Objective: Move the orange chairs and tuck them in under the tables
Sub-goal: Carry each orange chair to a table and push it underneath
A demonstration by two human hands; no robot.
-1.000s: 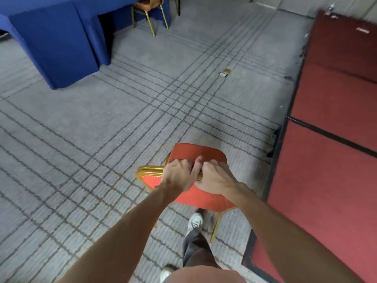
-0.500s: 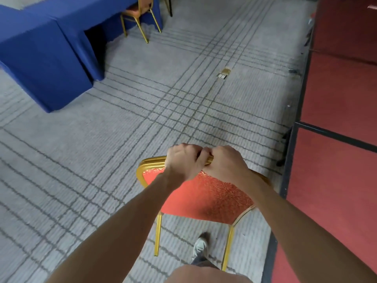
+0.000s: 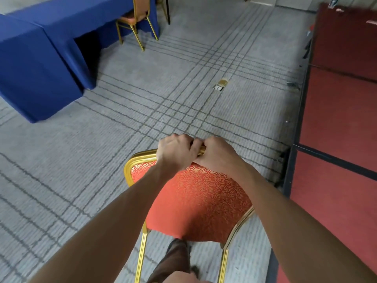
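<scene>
Your left hand (image 3: pixel 175 152) and right hand (image 3: pixel 218 158), side by side, grip the gold top rail (image 3: pixel 142 155) of the orange chair (image 3: pixel 195 201), likely to steer it over the carpet (image 3: pixel 81 160) toward the blue-draped tables (image 3: pixel 40 68), well apart ahead

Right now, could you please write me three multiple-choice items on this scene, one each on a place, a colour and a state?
1. Where does the far chair stand?
A. against the table
B. on the red stage
C. in mid-floor, by the socket

2. What colour is the table?
A. green
B. blue
C. white

3. How do the left hand and right hand meet the near chair?
A. both grip its top rail
B. both hover clear of it
C. both press flat on its seat

Answers:
1 A: its seat sits at the table's edge.
2 B: blue cloth drapes it to the floor.
3 A: the fingers of both curl round the gold rail.
</scene>
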